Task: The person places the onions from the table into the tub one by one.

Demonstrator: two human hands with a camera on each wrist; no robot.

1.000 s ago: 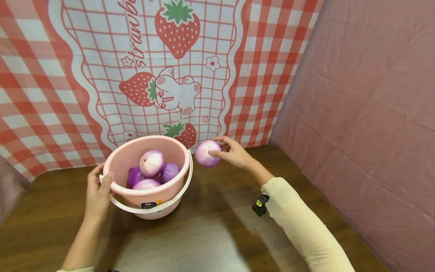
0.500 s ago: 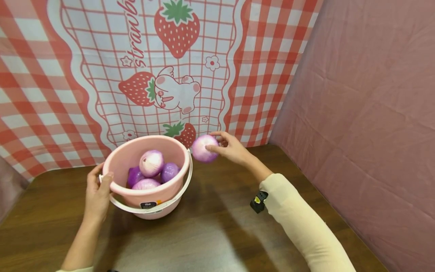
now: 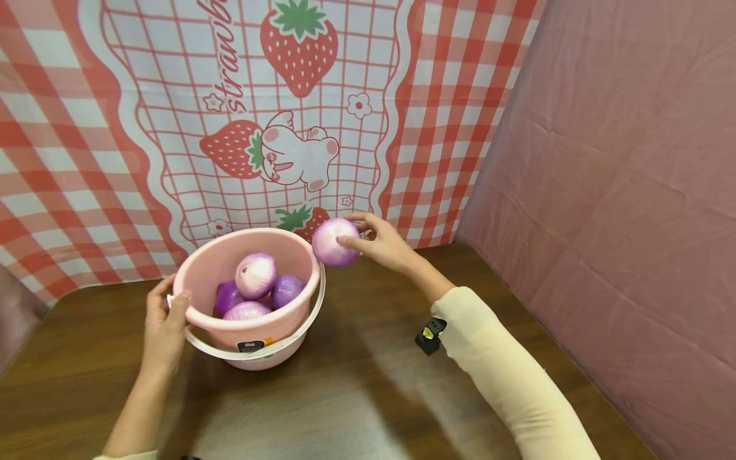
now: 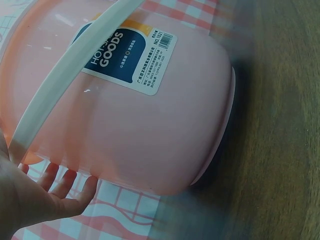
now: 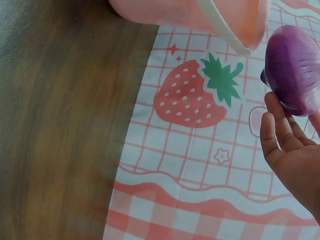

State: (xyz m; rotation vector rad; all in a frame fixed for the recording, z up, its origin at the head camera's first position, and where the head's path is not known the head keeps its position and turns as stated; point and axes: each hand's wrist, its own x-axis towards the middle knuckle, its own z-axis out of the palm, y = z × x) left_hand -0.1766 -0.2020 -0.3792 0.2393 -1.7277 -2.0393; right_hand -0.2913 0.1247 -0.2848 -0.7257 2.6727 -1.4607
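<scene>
A pink bucket (image 3: 198,315) with a white handle (image 3: 287,345) stands on the wooden table, several purple onions (image 3: 256,276) inside it. My left hand (image 3: 165,329) grips the bucket's left rim, thumb over the edge; in the left wrist view its fingers (image 4: 64,186) lie against the bucket's outer wall. With thumb and fingers my right hand (image 3: 384,244) holds another purple onion (image 3: 333,243) in the air at the bucket's right rim. The right wrist view has this onion (image 5: 292,70) at its right edge, beyond the bucket's handle.
Behind the bucket hangs a red-and-white checked cloth (image 3: 437,128) printed with strawberries. A pink cloth (image 3: 621,191) closes off the right side. The brown wooden table (image 3: 345,396) extends in front and to the right of the bucket.
My right hand has carried the onion left and slightly up, from beside the bucket to its right rim. The left hand and the bucket have stayed in place.
</scene>
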